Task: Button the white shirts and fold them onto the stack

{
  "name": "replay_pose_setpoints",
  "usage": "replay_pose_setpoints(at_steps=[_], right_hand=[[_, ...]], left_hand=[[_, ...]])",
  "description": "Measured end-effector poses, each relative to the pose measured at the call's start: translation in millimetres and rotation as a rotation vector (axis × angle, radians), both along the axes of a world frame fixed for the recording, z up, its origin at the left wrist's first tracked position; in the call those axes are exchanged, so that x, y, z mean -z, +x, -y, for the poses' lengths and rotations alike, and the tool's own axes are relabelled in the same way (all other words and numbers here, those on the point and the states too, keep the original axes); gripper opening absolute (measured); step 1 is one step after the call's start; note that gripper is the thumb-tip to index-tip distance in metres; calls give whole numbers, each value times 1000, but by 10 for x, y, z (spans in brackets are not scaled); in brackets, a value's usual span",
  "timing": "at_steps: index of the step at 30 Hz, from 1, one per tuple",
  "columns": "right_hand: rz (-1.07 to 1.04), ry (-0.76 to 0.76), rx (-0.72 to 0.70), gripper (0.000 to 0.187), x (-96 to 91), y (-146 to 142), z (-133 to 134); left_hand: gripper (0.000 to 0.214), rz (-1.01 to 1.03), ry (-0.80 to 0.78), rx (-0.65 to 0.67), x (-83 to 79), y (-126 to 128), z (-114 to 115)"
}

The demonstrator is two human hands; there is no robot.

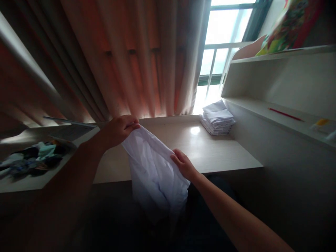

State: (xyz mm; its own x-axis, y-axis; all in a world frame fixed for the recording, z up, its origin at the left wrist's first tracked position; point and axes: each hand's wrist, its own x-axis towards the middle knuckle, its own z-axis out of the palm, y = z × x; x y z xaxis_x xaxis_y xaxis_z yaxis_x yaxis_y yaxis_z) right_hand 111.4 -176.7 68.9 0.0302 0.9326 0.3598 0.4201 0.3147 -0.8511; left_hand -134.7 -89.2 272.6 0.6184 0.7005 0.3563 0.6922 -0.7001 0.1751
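Note:
A thin white cloth (154, 168), perhaps a garment, hangs in loose folds between my two hands, over the desk's front edge. My left hand (123, 127) pinches its upper left corner, raised above the desk. Lower and to the right, my right hand (183, 163) is closed on the cloth's top edge, thumb uppermost. The fabric's lower end drops into shadow below the desk, so its full shape is hidden. Farther back at the right, a neat stack of folded white cloths (217, 118) lies on the desk, apart from both hands.
The pale desk (210, 154) runs below a drawn curtain (147, 63) and a bright window (228, 31). Small dark and light cloth items (34, 157) lie heaped at left. A shelf unit (262, 105) rises at right, with a red pencil (286, 114) on it.

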Motion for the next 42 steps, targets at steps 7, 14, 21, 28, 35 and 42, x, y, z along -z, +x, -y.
replay_pose_setpoints(at_steps=[7,14,21,28,35,42], right_hand=[[286,60,227,23,-24,61,-79],[123,-22,168,27,-162,238,-180],[204,-108,93,19,-318,502,-205],[239,-23,59,12,-319,703,-221],[348,158,198,17,-215,668,-147],[565,251,214,22,-252,670,-137]], left_hand=[[26,9,6,-5,69,-105,-86],[20,-10,1,3,196,-131,-214],[31,-124,-152,88,468,-190,-418],[35,-116,-292,170,611,-168,-421],[32,-34,-144,161,533,-122,-367],[34,-45,-77,127,592,-147,-344]])
